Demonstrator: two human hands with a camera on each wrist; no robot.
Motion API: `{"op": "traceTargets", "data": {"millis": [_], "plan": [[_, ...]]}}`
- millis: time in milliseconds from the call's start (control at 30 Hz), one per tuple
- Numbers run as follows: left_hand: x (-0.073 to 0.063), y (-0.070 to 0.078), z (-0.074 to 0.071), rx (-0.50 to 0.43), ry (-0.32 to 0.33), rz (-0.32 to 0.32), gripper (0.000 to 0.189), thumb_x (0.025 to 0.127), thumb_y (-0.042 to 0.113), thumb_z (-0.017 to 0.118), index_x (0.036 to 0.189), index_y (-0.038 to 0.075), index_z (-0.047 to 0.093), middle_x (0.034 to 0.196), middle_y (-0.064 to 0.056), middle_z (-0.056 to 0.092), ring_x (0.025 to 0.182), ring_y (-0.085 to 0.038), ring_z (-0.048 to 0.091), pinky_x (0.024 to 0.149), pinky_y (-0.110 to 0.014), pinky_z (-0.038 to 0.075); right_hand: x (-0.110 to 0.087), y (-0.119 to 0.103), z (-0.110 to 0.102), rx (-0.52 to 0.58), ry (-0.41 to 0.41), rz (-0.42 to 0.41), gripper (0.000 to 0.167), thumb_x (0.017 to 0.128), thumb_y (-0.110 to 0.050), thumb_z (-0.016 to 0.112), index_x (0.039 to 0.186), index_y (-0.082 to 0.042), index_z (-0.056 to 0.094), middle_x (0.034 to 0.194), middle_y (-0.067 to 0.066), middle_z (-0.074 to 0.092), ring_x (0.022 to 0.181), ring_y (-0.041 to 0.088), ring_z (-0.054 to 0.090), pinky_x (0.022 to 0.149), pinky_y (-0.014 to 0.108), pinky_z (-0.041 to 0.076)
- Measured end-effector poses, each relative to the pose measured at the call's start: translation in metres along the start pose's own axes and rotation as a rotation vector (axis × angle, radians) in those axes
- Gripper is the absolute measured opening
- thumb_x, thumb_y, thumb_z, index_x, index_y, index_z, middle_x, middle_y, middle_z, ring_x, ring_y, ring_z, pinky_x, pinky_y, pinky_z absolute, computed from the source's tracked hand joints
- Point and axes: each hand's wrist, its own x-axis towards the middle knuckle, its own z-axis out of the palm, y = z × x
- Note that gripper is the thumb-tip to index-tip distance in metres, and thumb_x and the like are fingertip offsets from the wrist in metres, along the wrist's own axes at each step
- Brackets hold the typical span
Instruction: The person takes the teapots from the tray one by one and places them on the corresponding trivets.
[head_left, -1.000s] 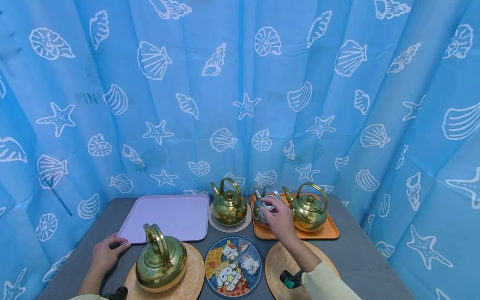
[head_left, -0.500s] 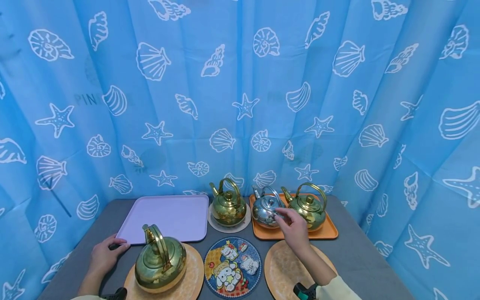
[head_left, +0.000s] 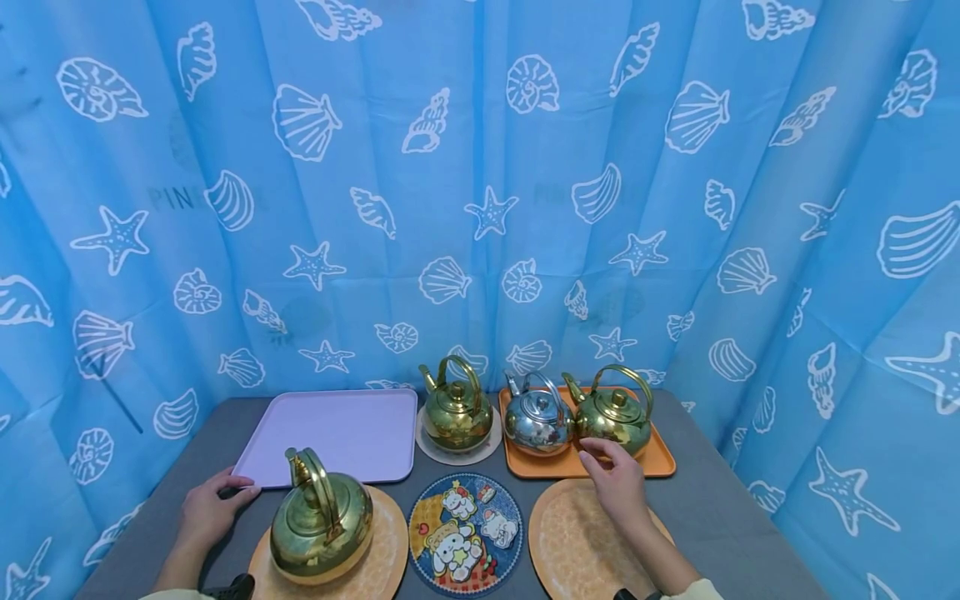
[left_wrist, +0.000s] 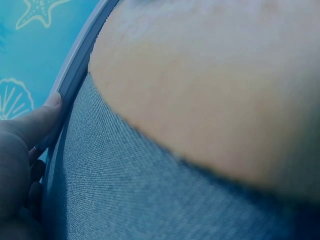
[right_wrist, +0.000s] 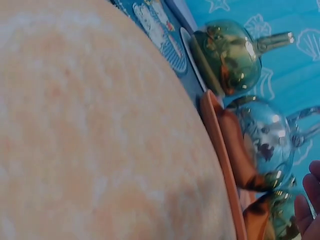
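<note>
Left hand [head_left: 206,508], lower left of the frame: thumb and forefinger bent around the near left corner of the lilac tray [head_left: 337,433], pinching its rim (the left wrist view shows a digit's tip laid against the edge). Right hand [head_left: 618,487], right of lower centre: fingers loosely bent, thumb slightly apart, grasping nothing; it lies just in front of the right gold teapot [head_left: 613,421], and whether a fingertip touches the metal cannot be told. That teapot and the silver teapot [head_left: 538,429] stand upright side by side on the orange tray [head_left: 525,468], right of centre, both spouts directed to the upper left. The middle gold teapot [head_left: 459,421] rests on a pale round mat [head_left: 491,440] between the two trays. The large gold teapot [head_left: 322,529], lower left, stands on the left tan board [head_left: 386,533]. A cartoon mat [head_left: 465,533] lies at lower centre, beside the right tan board [head_left: 570,533]. Backdrop: blue curtain [head_left: 480,158] with white shells and starfish.
</note>
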Motion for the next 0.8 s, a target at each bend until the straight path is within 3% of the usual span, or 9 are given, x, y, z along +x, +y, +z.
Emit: {"op": "traceTargets", "data": {"millis": [400,800], "plan": [[0.001,-0.003,0.001,0.005,-0.001,-0.002,0.032,0.087,0.019,0.073,0.107,-0.005,0.067,0.144,-0.036,0.033,0.131,-0.057,0.026,0.104,-0.067,0.02,-0.004,0.028,-0.014,-0.046,0.052,0.074,0.016,0.088,-0.006,0.072,0.103,-0.003,0.072,0.096,0.01,0.071,0.078,0.008,0.059,0.065,0.02,0.049],[0.0,-0.003,0.001,-0.005,-0.002,-0.008,0.033,0.087,0.019,0.073,0.108,-0.006,0.066,0.144,-0.036,0.032,0.131,-0.057,0.025,0.104,-0.068,0.02,0.0,0.05,-0.029,-0.093,-0.028,0.219,0.021,0.095,-0.016,0.064,0.111,-0.004,0.069,0.105,0.011,0.068,0.092,0.025,0.063,0.066,0.027,0.051]]}}
